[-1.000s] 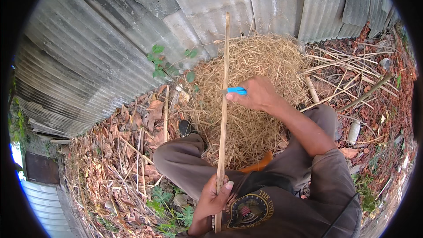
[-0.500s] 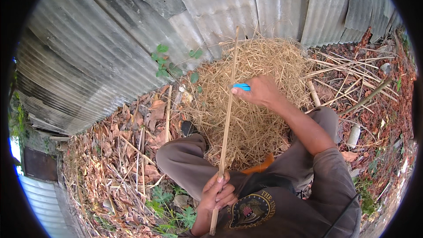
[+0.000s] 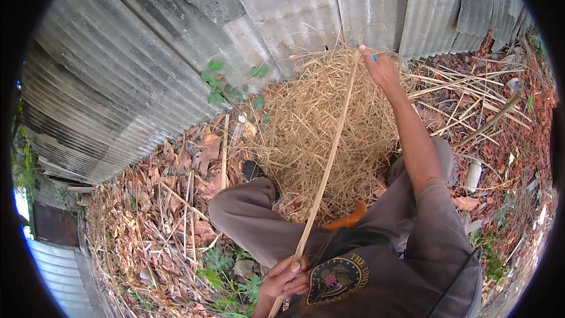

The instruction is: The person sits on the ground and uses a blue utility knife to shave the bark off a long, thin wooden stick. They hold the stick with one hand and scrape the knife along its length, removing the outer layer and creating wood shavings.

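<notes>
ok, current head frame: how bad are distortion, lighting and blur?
Head view: fisheye bends the corrugated metal wall near the left rim; head view: mostly soft daylight, no obvious hard shadows, a bright patch blown out far left; head view: pale strip reads fairly clean, right hand too small to rule out slight blur.

Most of the blue tool (image 3: pixel 373 58) is hidden by the right hand (image 3: pixel 385 72), and its working end cannot be made out. The wooden strip (image 3: pixel 328 171) is partly covered by the left hand (image 3: pixel 286 278), and its lower end is cut off by the bottom edge. The orange object (image 3: pixel 351 217) is partly concealed by dark clothing; its kind cannot be told.
</notes>
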Motion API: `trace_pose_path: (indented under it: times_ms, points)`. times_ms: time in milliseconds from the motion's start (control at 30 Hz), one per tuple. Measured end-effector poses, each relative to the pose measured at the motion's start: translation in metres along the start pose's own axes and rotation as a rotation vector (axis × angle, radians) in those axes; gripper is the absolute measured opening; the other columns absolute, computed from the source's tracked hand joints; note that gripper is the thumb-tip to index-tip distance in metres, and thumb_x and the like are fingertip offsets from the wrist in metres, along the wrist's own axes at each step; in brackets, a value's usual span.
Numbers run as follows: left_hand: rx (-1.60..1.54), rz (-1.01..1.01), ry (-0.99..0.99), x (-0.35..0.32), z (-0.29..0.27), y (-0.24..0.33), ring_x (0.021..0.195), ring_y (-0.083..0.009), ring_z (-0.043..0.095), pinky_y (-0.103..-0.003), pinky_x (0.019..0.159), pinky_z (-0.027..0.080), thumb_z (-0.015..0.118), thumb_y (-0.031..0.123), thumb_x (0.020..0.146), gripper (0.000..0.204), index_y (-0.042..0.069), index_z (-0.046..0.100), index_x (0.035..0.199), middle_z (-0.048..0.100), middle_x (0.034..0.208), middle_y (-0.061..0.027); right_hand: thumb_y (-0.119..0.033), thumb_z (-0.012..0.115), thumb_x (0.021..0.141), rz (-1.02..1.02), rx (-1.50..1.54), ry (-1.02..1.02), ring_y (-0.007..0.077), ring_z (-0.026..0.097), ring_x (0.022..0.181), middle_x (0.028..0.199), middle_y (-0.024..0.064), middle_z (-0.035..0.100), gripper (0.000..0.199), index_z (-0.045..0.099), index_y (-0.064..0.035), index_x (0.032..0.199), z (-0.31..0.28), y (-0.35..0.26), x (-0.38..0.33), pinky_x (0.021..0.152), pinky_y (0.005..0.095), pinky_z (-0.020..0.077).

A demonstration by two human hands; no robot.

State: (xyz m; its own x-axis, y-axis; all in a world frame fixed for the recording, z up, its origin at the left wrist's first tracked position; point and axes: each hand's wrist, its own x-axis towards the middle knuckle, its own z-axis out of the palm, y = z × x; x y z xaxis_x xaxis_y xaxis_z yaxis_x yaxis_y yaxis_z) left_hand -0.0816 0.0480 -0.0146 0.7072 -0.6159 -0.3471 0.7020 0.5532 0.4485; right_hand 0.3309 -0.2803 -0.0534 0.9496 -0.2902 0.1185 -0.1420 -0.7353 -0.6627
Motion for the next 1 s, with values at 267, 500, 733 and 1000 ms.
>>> trace_pose_path:
  times_ms: [267,500,733,1000]
  points:
    - [-0.115,0.244,0.103,0.018,-0.015,0.017,0.032,-0.0062,0.028,-0.022,0.044,0.027,0.037,0.038,0.101,0.028,0.012,0.042,0.093,0.032,0.048,0.0057,-0.084,0.038,0.076,-0.467,0.075,-0.383,0.0239,0.053,0.045,0.044,0.0063,0.048,0.081,0.055,-0.0082,0.051,0.030,-0.040,-0.122,0.046,0.0413,0.0423]
    - [-0.332,0.217,-0.153,0.083,0.012,0.033,0.030,-0.0073,0.028,-0.023,0.043,0.023,0.024,0.043,0.102,0.035,0.015,0.039,0.088,0.034,0.047,0.0065,-0.074,0.051,0.077,-0.793,-0.015,-0.405,0.0301,0.055,0.044,0.045,0.0091,0.052,0.068,0.063,-0.0101,0.058,0.019,-0.070,-0.172,0.048,0.0423,0.0443]
    - [-0.397,0.308,-0.175,0.097,0.017,0.031,0.030,-0.0080,0.035,-0.024,0.039,0.024,0.018,0.038,0.103,0.036,0.013,0.038,0.088,0.037,0.047,0.0050,-0.073,0.052,0.077,-0.658,0.103,-0.262,0.0302,0.054,0.042,0.044,0.0094,0.050,0.069,0.062,-0.0076,0.057,0.011,-0.058,-0.152,0.045,0.0404,0.0436]
    - [-0.392,0.230,-0.186,0.105,0.015,0.025,0.030,-0.0078,0.035,-0.023,0.038,0.026,0.018,0.036,0.103,0.034,0.014,0.037,0.087,0.035,0.045,0.0060,-0.073,0.054,0.075,-0.757,0.096,-0.315,0.0308,0.055,0.043,0.043,0.0099,0.049,0.069,0.059,-0.0084,0.052,0.005,-0.060,-0.162,0.046,0.0418,0.0438]
